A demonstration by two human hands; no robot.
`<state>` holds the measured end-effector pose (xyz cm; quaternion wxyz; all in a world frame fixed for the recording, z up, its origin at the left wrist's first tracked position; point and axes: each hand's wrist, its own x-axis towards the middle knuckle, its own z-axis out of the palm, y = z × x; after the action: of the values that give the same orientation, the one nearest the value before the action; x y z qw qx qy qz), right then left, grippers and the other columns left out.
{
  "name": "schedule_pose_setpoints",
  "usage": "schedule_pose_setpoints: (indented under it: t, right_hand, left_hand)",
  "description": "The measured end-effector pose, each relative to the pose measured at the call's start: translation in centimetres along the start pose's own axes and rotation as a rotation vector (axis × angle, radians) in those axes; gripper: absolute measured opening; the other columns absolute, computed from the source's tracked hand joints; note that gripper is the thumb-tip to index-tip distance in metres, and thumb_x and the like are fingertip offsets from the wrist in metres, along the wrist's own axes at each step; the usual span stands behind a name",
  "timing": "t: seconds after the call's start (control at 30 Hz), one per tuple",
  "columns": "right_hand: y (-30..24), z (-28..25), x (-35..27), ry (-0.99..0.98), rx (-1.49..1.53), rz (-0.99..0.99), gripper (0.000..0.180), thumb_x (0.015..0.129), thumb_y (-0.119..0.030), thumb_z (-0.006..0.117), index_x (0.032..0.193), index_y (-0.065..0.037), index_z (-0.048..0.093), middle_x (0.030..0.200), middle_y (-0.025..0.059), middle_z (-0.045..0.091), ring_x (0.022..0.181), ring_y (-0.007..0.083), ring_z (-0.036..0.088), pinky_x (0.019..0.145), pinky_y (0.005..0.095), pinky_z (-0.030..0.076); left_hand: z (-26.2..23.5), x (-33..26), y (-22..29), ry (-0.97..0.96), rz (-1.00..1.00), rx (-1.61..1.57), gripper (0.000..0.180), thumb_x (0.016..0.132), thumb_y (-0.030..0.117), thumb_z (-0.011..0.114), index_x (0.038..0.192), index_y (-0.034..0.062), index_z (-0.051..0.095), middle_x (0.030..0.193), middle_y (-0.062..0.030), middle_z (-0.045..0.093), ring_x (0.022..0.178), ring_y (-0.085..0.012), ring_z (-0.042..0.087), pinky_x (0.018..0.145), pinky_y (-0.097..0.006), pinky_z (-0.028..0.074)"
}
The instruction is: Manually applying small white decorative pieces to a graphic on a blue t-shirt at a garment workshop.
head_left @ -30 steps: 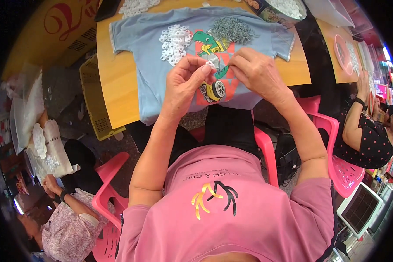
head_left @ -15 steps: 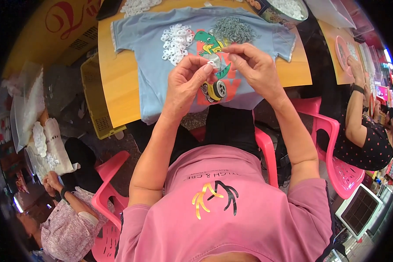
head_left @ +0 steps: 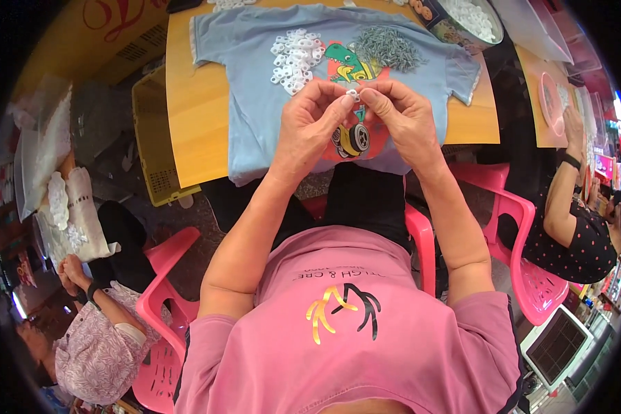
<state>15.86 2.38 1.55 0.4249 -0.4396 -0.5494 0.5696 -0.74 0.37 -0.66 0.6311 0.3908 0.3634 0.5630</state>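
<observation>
A light blue T-shirt [head_left: 255, 103] with a dinosaur print lies spread on a wooden table [head_left: 190, 138]. On it rest a heap of small white ring-shaped plastic parts [head_left: 295, 58] and a heap of small grey metal pieces [head_left: 388, 48]. My left hand [head_left: 312, 127] and my right hand [head_left: 400, 121] meet above the shirt's print, fingertips pinched together on one small white part [head_left: 352, 94] held between them.
A round tin of white parts [head_left: 470, 19] stands at the table's far right. Pink plastic chairs [head_left: 524, 228] stand around me. One person sits at the right [head_left: 573, 221], another at the lower left [head_left: 96, 338]. A yellow crate [head_left: 152, 145] sits under the table's left side.
Both hands stay pinched together over the shirt print; the fingers have shifted slightly around the small white part.
</observation>
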Motion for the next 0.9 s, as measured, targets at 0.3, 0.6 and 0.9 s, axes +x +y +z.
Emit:
schedule_pose_setpoints:
  t: [0.3, 0.6, 0.9]
  right_hand:
    - [-0.26, 0.35, -0.09, 0.019, -0.085, -0.021, 0.022, 0.094, -0.016, 0.063, 0.106, 0.002, 0.066, 0.083, 0.0004, 0.063, 0.070, 0.0057, 0.056, 0.063, 0.0208, 0.048]
    - [-0.23, 0.19, -0.09, 0.008, -0.049, -0.015, 0.022, 0.094, -0.015, 0.063, 0.106, 0.002, 0.066, 0.086, 0.0008, 0.064, 0.071, 0.0057, 0.056, 0.064, 0.0197, 0.048]
    - [0.04, 0.23, -0.12, 0.034, -0.140, -0.034, 0.020, 0.093, -0.013, 0.065, 0.106, 0.003, 0.066, 0.086, 0.0009, 0.065, 0.071, 0.0057, 0.057, 0.065, 0.0197, 0.049]
  left_hand:
    - [-0.09, 0.07, -0.10, 0.004, 0.029, 0.032, 0.016, 0.093, 0.012, 0.062, 0.101, -0.0011, 0.060, 0.086, -0.0044, 0.065, 0.074, -0.0086, 0.062, 0.066, -0.022, 0.050]
    - [0.01, 0.03, 0.04, 0.018, 0.021, 0.045, 0.015, 0.093, 0.012, 0.062, 0.099, -0.0011, 0.060, 0.085, -0.0045, 0.065, 0.074, -0.0086, 0.062, 0.067, -0.023, 0.050]
    - [0.00, 0.08, -0.28, 0.016, 0.029, 0.044, 0.014, 0.093, 0.012, 0.062, 0.098, -0.0011, 0.060, 0.085, -0.0043, 0.065, 0.074, -0.0085, 0.062, 0.067, -0.023, 0.051]
